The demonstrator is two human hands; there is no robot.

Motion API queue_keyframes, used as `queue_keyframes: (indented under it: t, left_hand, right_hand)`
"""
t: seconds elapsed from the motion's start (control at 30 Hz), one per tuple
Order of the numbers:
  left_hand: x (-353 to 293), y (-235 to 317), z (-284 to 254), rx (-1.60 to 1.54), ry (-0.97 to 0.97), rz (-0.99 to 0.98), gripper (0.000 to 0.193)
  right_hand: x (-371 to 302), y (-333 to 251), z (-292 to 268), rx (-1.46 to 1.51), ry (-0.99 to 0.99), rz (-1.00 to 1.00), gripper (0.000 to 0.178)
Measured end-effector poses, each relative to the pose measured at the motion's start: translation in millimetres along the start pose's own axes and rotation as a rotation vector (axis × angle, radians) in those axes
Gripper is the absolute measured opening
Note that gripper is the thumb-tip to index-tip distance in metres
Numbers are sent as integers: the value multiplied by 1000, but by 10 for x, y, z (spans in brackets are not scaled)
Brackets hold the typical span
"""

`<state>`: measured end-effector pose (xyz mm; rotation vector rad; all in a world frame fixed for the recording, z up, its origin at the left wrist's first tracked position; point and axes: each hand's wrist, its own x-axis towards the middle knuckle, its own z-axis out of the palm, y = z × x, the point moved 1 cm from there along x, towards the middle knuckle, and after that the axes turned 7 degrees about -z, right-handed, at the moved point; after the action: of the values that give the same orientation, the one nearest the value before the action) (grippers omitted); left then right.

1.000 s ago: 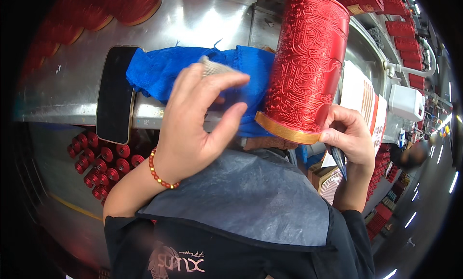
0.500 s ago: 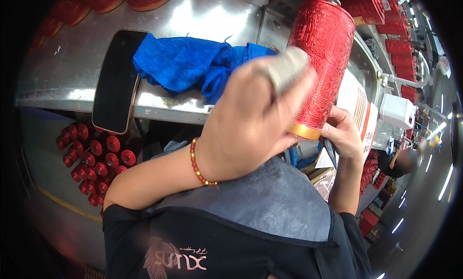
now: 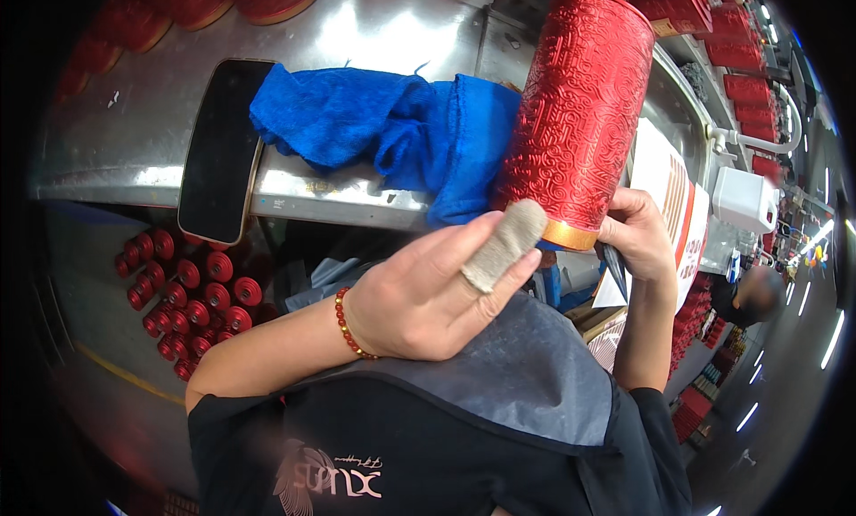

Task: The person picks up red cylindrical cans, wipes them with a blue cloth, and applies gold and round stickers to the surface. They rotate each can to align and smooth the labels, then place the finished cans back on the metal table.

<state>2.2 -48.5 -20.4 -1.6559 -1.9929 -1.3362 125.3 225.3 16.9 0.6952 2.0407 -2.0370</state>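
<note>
A phone (image 3: 221, 151) and rumpled blue cloth (image 3: 343, 110) crowd the metal bench (image 3: 392, 35) beside a tilted, embossed red cylinder (image 3: 580, 115). The left hand (image 3: 423, 302), one finger in a fabric sheath (image 3: 506, 247), reaches its gold rim (image 3: 572, 237), grip unclear; the right hand (image 3: 644, 240) grasps a dark, pointed tool (image 3: 615, 271).

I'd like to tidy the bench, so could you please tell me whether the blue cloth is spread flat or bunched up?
Bunched up: the blue cloth lies in ridges and deep creases on the metal bench.
</note>
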Motion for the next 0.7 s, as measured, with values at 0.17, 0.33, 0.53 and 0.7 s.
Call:
queue_keyframes:
  t: [0.17, 0.33, 0.53, 0.7]
  left_hand:
    - [-100, 28, 50, -5, 67, -166, 42]
    - [-34, 34, 55, -12, 61, -95, 39]
    - [270, 54, 123, 56, 61, 60, 30]
    - [489, 126, 194, 90, 8, 107, 30]
  right_hand:
    - [46, -28, -5, -1, -35, -15, 14]
    - [45, -14, -45, -95, -21, -69, 15]
    - [45, -108, 28, -121, -28, -151, 16]
    - [26, -79, 41, -75, -17, -166, 17]
